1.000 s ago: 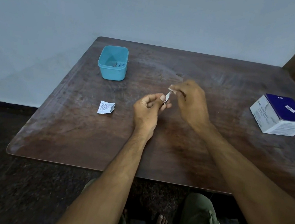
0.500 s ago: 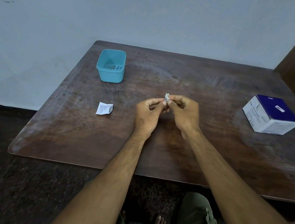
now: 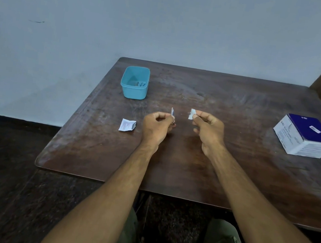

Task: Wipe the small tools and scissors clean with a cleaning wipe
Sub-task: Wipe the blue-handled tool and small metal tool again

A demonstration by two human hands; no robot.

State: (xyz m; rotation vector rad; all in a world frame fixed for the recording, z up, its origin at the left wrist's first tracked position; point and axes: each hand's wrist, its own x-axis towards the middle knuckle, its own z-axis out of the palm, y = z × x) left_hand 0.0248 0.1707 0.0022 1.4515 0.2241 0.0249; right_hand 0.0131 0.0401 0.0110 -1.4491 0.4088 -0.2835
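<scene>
Since half a second ago, the two hands have drawn apart: then they met over the small tool, and now a clear gap of bare table (image 3: pixel 230 172) lies between them.

Largest near the fingers is the blue and white carton (image 3: pixel 306 136), well to the right of the right hand (image 3: pixel 208 132). The teal tub (image 3: pixel 135 82) stands beyond and to the left of the left hand (image 3: pixel 155 128), with a few slim items at its bottom, too small to name. A torn white sachet (image 3: pixel 127 125) lies flat just left of the left hand.

The left hand's fingers are curled in, and its thumb and fingertips pinch the small metal tool (image 3: pixel 172 116) by its lower end, so that the tool points up and away from the fingers. What kind of tool it is cannot be told. The right hand's fingers are also curled, with thumb and forefinger pinching the white cleaning wipe (image 3: pixel 192 114), which sticks out to the left of the fingertips, towards the tool but apart from it.
</scene>
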